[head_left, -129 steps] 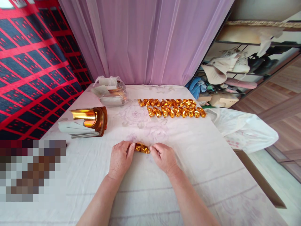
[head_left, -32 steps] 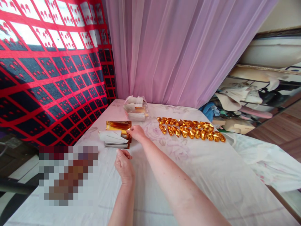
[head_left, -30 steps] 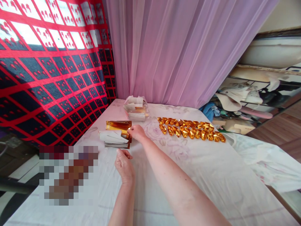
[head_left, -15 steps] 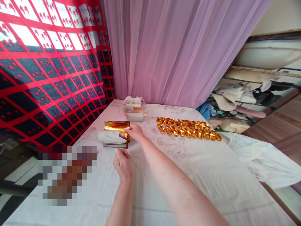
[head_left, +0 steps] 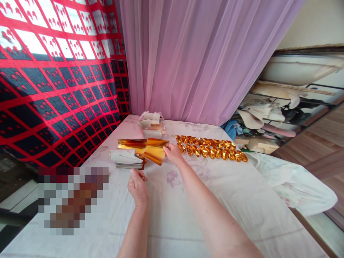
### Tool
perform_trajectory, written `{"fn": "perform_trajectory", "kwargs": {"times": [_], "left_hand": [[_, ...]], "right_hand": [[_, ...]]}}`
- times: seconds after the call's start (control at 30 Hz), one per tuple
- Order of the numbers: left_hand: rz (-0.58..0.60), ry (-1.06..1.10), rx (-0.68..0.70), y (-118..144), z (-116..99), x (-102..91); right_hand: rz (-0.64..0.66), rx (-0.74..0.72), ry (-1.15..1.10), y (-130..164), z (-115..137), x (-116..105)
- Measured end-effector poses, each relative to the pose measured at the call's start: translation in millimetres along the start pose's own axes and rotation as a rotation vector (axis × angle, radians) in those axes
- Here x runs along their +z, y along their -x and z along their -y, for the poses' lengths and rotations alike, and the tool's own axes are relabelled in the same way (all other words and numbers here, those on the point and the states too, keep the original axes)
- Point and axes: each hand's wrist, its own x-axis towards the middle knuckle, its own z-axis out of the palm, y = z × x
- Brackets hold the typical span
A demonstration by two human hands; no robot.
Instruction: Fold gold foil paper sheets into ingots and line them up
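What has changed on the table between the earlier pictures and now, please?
The right hand, at the stack of gold sheets a second ago, has pulled one gold sheet off and drawn it rightward, pinched at its edge. The left hand still rests empty on the cloth; the folded gold pieces stay in their rows.

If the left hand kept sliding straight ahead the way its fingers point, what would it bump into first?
Most likely the stack of paper sheets: the left hand rests on the white cloth just short of it, fingers aimed at its near right corner. Depth is hard to judge, so it might only graze that corner.
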Motion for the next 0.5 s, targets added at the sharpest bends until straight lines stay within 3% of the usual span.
{"fn": "perform_trajectory", "kwargs": {"times": [0.27,0.37,0.5], "left_hand": [[0.066,-0.229,0.106,7.8,0.0,-11.8],[0.100,-0.372,0.171,5.2,-8.0,-32.3],[0.095,-0.589,0.245,-14.7,-26.7,-78.1]], "right_hand": [[-0.178,0.099,0.023,107.0,-72.5,-54.9],[-0.221,0.095,0.040,139.1,-85.5,-65.0],[-0.240,0.069,0.051,156.5,-90.0,-71.1]]}}
